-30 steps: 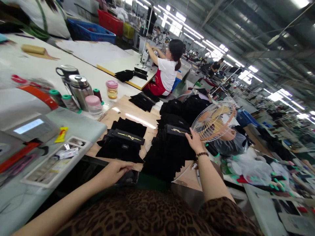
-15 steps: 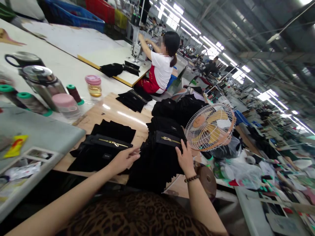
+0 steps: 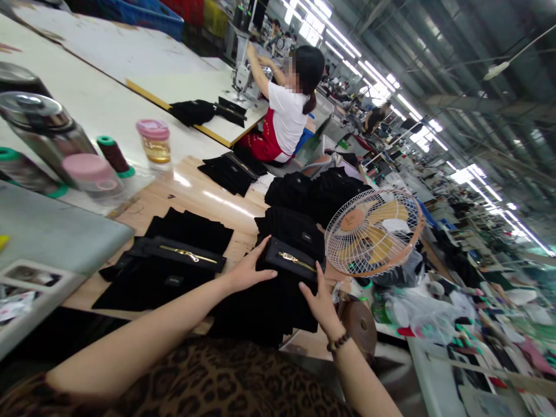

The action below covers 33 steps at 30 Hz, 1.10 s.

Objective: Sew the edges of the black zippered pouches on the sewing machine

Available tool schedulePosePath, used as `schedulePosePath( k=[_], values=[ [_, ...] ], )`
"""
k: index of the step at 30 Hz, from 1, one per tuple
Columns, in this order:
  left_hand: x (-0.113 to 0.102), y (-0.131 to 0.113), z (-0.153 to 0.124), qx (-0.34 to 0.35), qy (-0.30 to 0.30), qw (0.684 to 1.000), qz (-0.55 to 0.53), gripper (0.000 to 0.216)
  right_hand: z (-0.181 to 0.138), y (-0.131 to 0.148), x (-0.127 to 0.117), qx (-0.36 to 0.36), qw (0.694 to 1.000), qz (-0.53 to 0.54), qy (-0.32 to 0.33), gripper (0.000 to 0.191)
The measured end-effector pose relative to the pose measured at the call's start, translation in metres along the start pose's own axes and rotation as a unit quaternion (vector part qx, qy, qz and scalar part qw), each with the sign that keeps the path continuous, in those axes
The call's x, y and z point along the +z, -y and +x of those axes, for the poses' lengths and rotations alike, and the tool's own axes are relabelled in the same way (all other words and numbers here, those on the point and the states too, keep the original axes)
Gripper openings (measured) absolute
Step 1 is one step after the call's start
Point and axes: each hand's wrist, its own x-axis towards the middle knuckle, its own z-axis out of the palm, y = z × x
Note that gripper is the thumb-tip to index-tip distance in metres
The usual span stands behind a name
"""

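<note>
Between my hands is a black zippered panel [image 3: 286,260] with a gold zip and puller, on top of a stack of black fabric pieces [image 3: 260,313]. My left hand [image 3: 247,271] grips its left end, forefinger at the far edge and thumb at the near edge. At the right end my right hand [image 3: 322,301] holds it, thumb and forefinger about the corner. The undersides of the fingers are hidden. To the left lies another black zippered piece [image 3: 174,281] with a small label, which neither hand touches.
A fan [image 3: 373,231] stands right of the stack, near a brown tape roll [image 3: 359,327]. More black pieces [image 3: 232,172] lie farther back. A lidded cup [image 3: 154,142], thread spools [image 3: 113,155] and a steel flask [image 3: 47,133] stand left. A co-worker [image 3: 286,110] sits at a sewing machine.
My left hand has moved right from beside the stack to the zippered panel's left end. My right hand has shifted slightly nearer me, its thumb now at the panel's near edge.
</note>
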Motion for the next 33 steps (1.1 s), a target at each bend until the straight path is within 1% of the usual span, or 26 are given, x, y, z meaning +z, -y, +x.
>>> schedulePosePath(
  k=[2,5,7,9,10,11,13,14,15,16,17,18,19,20,21,22,23,25,27,28,29,30,31,33],
  values=[
    [-0.011,0.002,-0.003,-0.01,0.034,0.999,-0.014,0.092,-0.012,0.003,0.009,-0.001,1.0,0.001,0.0,0.081],
    [-0.022,0.001,-0.005,-0.009,0.056,0.998,0.008,0.089,-0.028,0.003,0.02,-0.015,1.0,-0.022,-0.007,0.082],
    [-0.023,-0.004,-0.005,-0.008,0.061,0.997,0.044,0.088,-0.033,0.001,0.022,-0.016,0.999,-0.035,-0.005,0.082],
    [-0.019,-0.011,-0.007,-0.015,0.057,0.995,0.082,0.085,-0.034,0.001,0.017,-0.009,0.999,-0.048,0.009,0.08],
    [-0.016,-0.016,-0.009,-0.018,0.041,0.993,0.105,0.083,-0.033,0.003,0.011,-0.008,0.998,-0.057,0.019,0.078],
    [-0.014,-0.02,-0.013,-0.019,0.014,0.991,0.132,0.08,-0.032,0.006,0.003,-0.013,0.997,-0.068,0.032,0.076],
    [-0.01,-0.028,-0.024,-0.015,-0.065,0.979,0.194,0.071,-0.029,0.015,-0.016,-0.028,0.99,-0.12,0.066,0.071],
    [-0.009,-0.031,-0.031,-0.014,-0.1,0.97,0.221,0.066,-0.027,0.021,-0.026,-0.034,0.982,-0.165,0.084,0.069],
    [-0.008,-0.033,-0.038,-0.017,-0.12,0.963,0.242,0.06,-0.025,0.028,-0.036,-0.034,0.969,-0.225,0.097,0.066],
    [-0.007,-0.035,-0.044,-0.023,-0.118,0.959,0.257,0.053,-0.022,0.036,-0.045,-0.037,0.951,-0.291,0.103,0.061],
    [-0.006,-0.036,-0.05,-0.029,-0.103,0.958,0.267,0.046,-0.019,0.045,-0.053,-0.051,0.931,-0.348,0.094,0.054],
    [-0.004,-0.037,-0.054,-0.033,-0.083,0.957,0.274,0.04,-0.014,0.054,-0.059,-0.085,0.916,-0.384,0.077,0.047],
    [-0.002,-0.038,-0.057,-0.033,-0.068,0.957,0.28,0.035,-0.008,0.065,-0.063,-0.139,0.906,-0.396,0.064,0.043],
    [0.001,-0.038,-0.059,-0.025,-0.062,0.956,0.287,0.032,0.0,0.075,-0.064,-0.204,0.897,-0.388,0.059,0.043],
    [0.004,-0.039,-0.06,-0.007,-0.066,0.953,0.294,0.031,0.007,0.087,-0.064,-0.273,0.885,-0.37,0.074,0.046],
    [0.007,-0.041,-0.06,0.017,-0.078,0.95,0.303,0.031,0.015,0.098,-0.062,-0.337,0.865,-0.359,0.101,0.052],
    [0.01,-0.043,-0.061,0.043,-0.091,0.945,0.311,0.031,0.023,0.11,-0.059,-0.392,0.836,-0.36,0.133,0.056],
    [0.016,-0.05,-0.061,0.097,-0.113,0.932,0.331,0.03,0.038,0.13,-0.051,-0.476,0.765,-0.386,0.197,0.061],
    [0.022,-0.059,-0.062,0.136,-0.134,0.919,0.344,0.03,0.048,0.146,-0.045,-0.524,0.704,-0.412,0.245,0.06],
    [0.026,-0.063,-0.062,0.148,-0.14,0.917,0.342,0.03,0.053,0.152,-0.044,-0.537,0.685,-0.417,0.261,0.058],
    [0.029,-0.068,-0.062,0.158,-0.142,0.918,0.334,0.03,0.056,0.156,-0.044,-0.545,0.676,-0.416,0.27,0.057],
    [0.032,-0.072,-0.062,0.165,-0.14,0.922,0.32,0.03,0.06,0.159,-0.045,-0.548,0.674,-0.411,0.275,0.056],
    [0.035,-0.075,-0.061,0.169,-0.136,0.929,0.3,0.03,0.064,0.16,-0.047,-0.548,0.68,-0.401,0.276,0.055],
    [0.039,-0.079,-0.061,0.168,-0.12,0.945,0.255,0.03,0.072,0.161,-0.054,-0.535,0.705,-0.371,0.28,0.046]
  ],
)
